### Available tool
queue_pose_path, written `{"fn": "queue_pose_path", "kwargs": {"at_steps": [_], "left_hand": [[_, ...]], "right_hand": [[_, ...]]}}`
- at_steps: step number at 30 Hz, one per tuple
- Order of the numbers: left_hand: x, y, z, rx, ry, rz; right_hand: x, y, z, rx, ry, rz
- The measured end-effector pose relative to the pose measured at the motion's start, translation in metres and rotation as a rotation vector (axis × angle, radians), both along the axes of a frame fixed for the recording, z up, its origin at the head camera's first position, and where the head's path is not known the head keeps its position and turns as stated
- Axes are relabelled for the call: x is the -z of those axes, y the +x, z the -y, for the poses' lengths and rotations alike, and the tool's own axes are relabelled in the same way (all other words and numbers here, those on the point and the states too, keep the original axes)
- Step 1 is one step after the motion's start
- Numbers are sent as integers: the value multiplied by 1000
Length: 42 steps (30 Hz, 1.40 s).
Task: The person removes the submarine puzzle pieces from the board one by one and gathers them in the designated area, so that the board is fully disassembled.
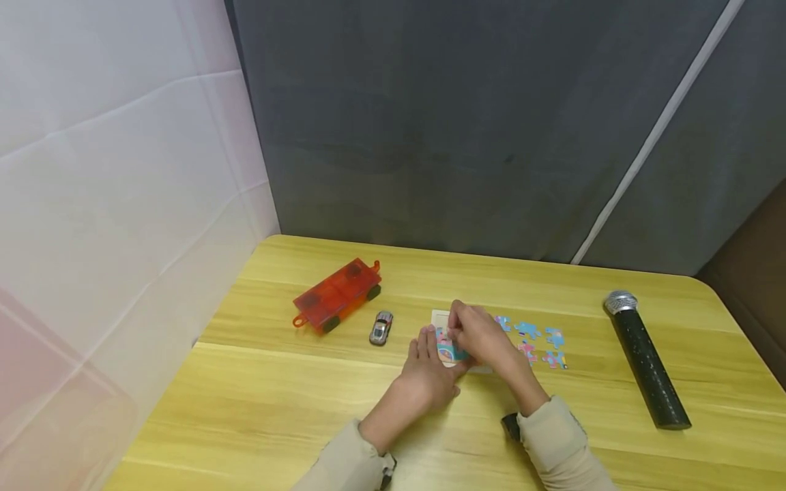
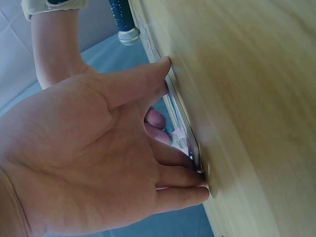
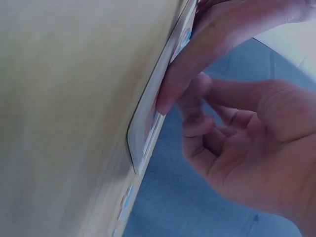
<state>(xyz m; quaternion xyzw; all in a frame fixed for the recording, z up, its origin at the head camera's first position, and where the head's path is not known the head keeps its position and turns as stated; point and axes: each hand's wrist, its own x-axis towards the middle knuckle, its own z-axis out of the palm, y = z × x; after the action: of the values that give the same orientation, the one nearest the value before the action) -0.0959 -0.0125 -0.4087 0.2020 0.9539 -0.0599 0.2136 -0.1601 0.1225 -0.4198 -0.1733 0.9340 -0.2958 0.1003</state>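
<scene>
A small puzzle board [image 1: 441, 318] with a pale frame lies on the table, pink and blue pieces [image 1: 447, 352] inside it. Along its left and near edges rests my left hand [image 1: 428, 382], fingers straight and thumb spread toward the right. Over the board, my right hand [image 1: 485, 335] has curled fingers, with thumb and fingertips close together at the pieces. Whether a piece is between these tips is hidden, since my left thumb [image 3: 180, 81] blocks them in the right wrist view. Several loose puzzle pieces [image 1: 527, 330] lie right of the board.
Left of the board stands a silver toy car [image 1: 381, 328]. Beyond it is a red translucent toy wagon [image 1: 338, 294] with black wheels. A black microphone [image 1: 649, 365] with a silver head lies at the right. A dark curtain [image 1: 430, 123] hangs behind the wooden table [image 1: 245, 402].
</scene>
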Motion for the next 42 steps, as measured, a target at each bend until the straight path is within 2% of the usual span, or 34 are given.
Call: {"fn": "queue_pose_path", "kwargs": {"at_steps": [4,10,12,16,18,19,23,25,26,31,38,42], "left_hand": [[0,0,0,4,-9,4],[0,-1,0,21,-15,-2],[3,-3,0,22,-10,-2],[17,-8,0,12,18,21],[20,-8,-1,7,21,18],[22,-9,-1,6,22,23],[12,-4,-2,7,-7,4],[8,-3,-1,7,-10,3],[4,-1,-1,6,-13,-3],[-1,0,0,5,-10,-8],[0,0,0,21,-25,-25],[0,1,0,15,-21,-30]], "right_hand": [[0,-1,-2,14,-48,-13],[0,-2,-5,-13,-95,-43],[-1,-4,-9,-15,-126,-49],[-9,-8,-29,-17,-203,-40],[-16,-10,-46,-29,-212,2],[-18,-11,-54,-34,-196,30],[-25,-10,-86,-58,-81,162],[-25,-10,-95,-54,-36,202],[-24,-10,-98,-51,-18,208],[-16,-11,-97,15,28,204],[-12,-6,-85,121,54,197],[-13,-3,-78,145,111,165]]}}
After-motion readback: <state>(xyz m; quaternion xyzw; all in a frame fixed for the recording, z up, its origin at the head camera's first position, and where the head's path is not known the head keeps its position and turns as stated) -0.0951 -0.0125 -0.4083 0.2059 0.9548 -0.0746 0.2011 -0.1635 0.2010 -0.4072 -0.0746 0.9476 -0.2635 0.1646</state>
